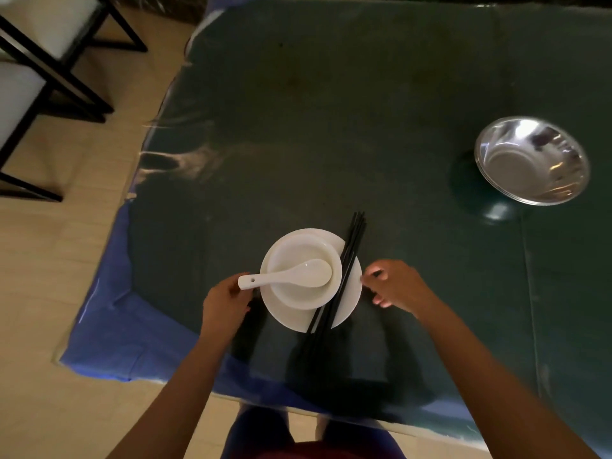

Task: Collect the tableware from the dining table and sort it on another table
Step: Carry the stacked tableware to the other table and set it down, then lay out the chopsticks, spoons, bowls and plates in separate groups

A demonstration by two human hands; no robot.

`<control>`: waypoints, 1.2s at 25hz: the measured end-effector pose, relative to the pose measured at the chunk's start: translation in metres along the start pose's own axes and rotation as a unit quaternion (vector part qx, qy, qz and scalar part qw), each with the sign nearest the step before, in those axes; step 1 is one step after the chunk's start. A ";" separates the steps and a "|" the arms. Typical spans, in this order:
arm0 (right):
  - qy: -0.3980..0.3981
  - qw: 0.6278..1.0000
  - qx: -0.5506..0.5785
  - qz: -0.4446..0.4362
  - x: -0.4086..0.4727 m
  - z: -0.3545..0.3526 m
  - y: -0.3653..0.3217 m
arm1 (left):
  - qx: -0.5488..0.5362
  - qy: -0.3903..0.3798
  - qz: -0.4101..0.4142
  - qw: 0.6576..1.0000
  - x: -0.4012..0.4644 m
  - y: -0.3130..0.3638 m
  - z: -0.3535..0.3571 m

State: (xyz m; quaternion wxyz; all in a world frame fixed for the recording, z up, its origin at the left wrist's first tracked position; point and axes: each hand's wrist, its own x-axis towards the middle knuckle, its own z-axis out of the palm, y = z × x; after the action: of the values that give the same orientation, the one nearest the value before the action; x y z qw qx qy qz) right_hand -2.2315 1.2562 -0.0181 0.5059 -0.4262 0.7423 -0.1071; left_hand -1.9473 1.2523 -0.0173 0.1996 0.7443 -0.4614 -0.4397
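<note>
on the table [381, 111] near its front edge, a white plate [351, 293] carries a bowl [306, 294] with a spoon [288, 276] in it and black chopsticks [344, 263] laid across its right side. the left hand [225, 304] grips the plate's left rim under the spoon handle; the right hand [395, 284] sits at the right rim with fingers curled, but whether it grips cannot be told. steel bowls [531, 160] stand well apart, far right.

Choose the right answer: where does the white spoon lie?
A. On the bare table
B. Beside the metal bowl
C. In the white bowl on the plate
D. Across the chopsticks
C: the spoon has its scoop inside the white bowl, which sits on the plate.
</note>
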 end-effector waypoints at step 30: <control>-0.031 0.958 0.238 -0.159 0.007 -0.096 -0.139 | -0.284 -0.311 -0.041 0.906 -0.096 0.080 -0.002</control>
State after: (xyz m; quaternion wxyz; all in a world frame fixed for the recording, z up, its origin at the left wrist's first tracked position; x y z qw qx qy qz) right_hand -2.2398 1.1397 0.1041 0.5920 -0.4091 0.6020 -0.3460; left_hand -2.0042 1.2956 0.0851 0.2310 0.4999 -0.3245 -0.7691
